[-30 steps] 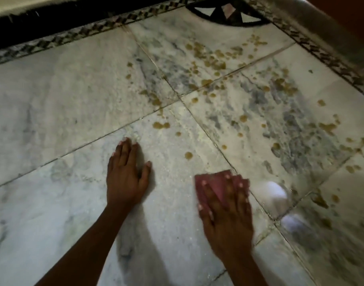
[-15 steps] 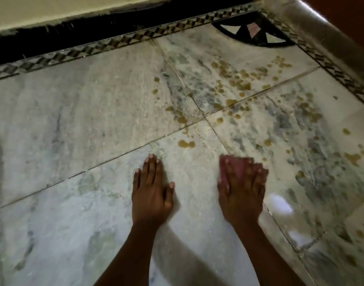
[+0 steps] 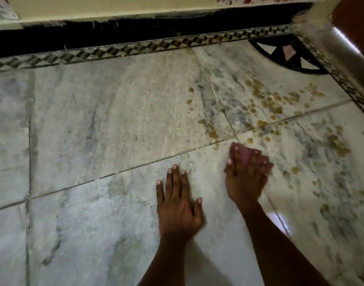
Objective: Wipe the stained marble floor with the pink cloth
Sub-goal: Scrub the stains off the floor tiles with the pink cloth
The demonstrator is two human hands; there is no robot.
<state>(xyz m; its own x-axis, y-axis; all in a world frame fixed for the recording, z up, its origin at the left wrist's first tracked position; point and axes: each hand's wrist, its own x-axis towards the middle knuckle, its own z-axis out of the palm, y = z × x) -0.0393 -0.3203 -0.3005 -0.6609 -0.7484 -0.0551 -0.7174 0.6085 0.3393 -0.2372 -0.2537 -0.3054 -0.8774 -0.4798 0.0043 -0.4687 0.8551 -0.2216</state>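
Note:
The marble floor (image 3: 119,129) is grey-white with dark veins and tile joints. Brown stain spots (image 3: 269,102) are scattered over the tiles at the upper right, and more run down the right side. My right hand (image 3: 244,180) presses flat on the pink cloth (image 3: 244,154), which peeks out between and ahead of the fingers, just below a tile joint and next to the nearest spots. My left hand (image 3: 178,205) lies flat on the floor to the left of it, fingers together, holding nothing.
A patterned mosaic border (image 3: 135,48) runs along the far edge under a black skirting and cream wall. A dark inlaid fan motif (image 3: 286,56) sits in the far right corner. A raised step edge (image 3: 346,50) bounds the floor on the right.
My right hand has pushed the pink cloth forward, up to the tile joint near the stains. The spots in its path are gone. My left hand stays planted; the view has tilted up toward the wall.

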